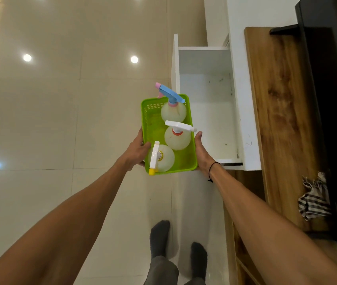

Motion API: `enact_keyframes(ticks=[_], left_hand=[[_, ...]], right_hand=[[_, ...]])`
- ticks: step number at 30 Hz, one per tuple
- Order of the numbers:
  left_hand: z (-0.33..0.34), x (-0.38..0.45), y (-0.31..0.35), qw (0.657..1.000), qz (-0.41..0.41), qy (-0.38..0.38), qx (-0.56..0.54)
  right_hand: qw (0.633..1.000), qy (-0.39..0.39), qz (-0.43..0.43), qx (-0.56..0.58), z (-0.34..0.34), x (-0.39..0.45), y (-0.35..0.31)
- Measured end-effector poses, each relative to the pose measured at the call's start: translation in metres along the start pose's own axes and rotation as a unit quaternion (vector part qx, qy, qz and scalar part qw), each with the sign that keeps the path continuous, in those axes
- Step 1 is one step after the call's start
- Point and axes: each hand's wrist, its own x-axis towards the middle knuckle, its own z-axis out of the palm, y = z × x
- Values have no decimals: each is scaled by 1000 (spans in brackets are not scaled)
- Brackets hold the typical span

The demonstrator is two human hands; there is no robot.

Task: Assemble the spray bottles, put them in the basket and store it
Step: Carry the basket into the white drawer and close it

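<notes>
I hold a green plastic basket in the air over the floor, just left of an open white drawer. My left hand grips its left rim and my right hand grips its right rim. Three pale round spray bottles stand inside it. The far one has a blue and pink trigger head. A white head with a red collar tops the middle bottle. The near bottle carries a white head with a yellow nozzle that sticks out over the basket's near edge.
The drawer juts out of a white cabinet front under a wooden top. A striped cloth lies on that top at the right. A dark screen stands at the far right. Glossy floor tiles spread left; my socked feet stand below.
</notes>
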Motion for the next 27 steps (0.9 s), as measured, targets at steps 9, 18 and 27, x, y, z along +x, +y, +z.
enact_keyframes(ticks=[9,18,27], left_hand=[[-18,5,36,1000,-3,2,19],[23,29,106,1000,-8,20,12],[68,67,144,998,-40,44,-8]], right_hand=[[999,25,25,-18,7,-29,-44],[978,114,-111,-137,-56,-30,-100],[942,135,-129,-278,-122,-11,-140]])
